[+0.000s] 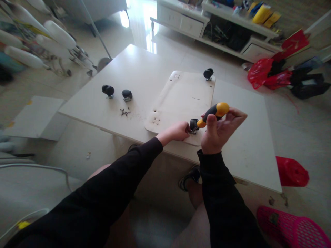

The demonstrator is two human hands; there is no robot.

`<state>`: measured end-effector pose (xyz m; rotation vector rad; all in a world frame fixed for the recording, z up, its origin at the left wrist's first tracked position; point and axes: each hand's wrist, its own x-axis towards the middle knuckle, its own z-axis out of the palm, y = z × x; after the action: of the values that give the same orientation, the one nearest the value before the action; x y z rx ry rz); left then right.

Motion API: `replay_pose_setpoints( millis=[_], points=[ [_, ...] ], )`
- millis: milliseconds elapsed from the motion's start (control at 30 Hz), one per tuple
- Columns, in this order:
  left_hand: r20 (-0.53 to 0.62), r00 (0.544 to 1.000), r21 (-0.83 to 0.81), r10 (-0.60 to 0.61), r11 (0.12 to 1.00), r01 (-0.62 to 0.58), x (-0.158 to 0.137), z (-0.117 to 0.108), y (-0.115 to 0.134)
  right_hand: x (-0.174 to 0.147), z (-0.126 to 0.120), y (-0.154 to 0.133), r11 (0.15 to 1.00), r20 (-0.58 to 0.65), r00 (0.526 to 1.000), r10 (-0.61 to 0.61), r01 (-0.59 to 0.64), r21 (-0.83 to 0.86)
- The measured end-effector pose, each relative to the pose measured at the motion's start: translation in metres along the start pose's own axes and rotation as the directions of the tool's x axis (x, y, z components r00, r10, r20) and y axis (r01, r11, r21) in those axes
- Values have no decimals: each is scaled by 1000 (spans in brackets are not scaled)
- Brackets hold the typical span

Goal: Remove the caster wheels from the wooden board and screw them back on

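White table (124,72) was topped w/ a pale board (181,100). At near-R corner, L hand (179,131) was set against a caster (193,124) (grip can't be told), a yellow/blk screwdriver (211,113) clasped in R hand (219,132). 2 loose casters (108,90) & sm. screws (125,112) were spread L of board.

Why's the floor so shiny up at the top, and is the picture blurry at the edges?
In the head view, bright light glares off the glossy floor near the top; also in the head view, the pink basket by the edge looks smeared and stretched, while the screwdriver nearer the middle looks clearer.
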<state>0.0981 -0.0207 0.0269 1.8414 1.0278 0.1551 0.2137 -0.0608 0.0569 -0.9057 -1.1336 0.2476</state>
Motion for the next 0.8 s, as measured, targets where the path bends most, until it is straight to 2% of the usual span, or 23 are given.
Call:
replay_pose_setpoints(
  millis=[167,267,333,400,533,633,800],
  points=[
    [-2,1000,4,-10,1000,10,-2,-2,2,0,1,-8,990,8,990,141,-141,11],
    [14,1000,13,4,1000,-4,-2,-2,1,2,0,-5,997,-24,997,75,-75,11],
    [10,1000,15,19,1000,-19,1,0,-1,2,-2,0,998,-46,999,9,-12,-66],
    [-1,1000,8,20,1000,-20,3,1,-4,2,-4,4,992,-34,999,7,-11,-122],
    [2,1000,-25,-5,1000,5,3,1,-5,-1,-4,2,989,91,986,136,-130,-73],
    [3,1000,-27,0,1000,0,2,-1,-3,-2,0,-3,982,83,978,191,-190,-24],
    [16,999,-5,28,1000,-28,6,2,-7,-1,2,-2,999,-19,999,46,-46,-15]
  ],
)
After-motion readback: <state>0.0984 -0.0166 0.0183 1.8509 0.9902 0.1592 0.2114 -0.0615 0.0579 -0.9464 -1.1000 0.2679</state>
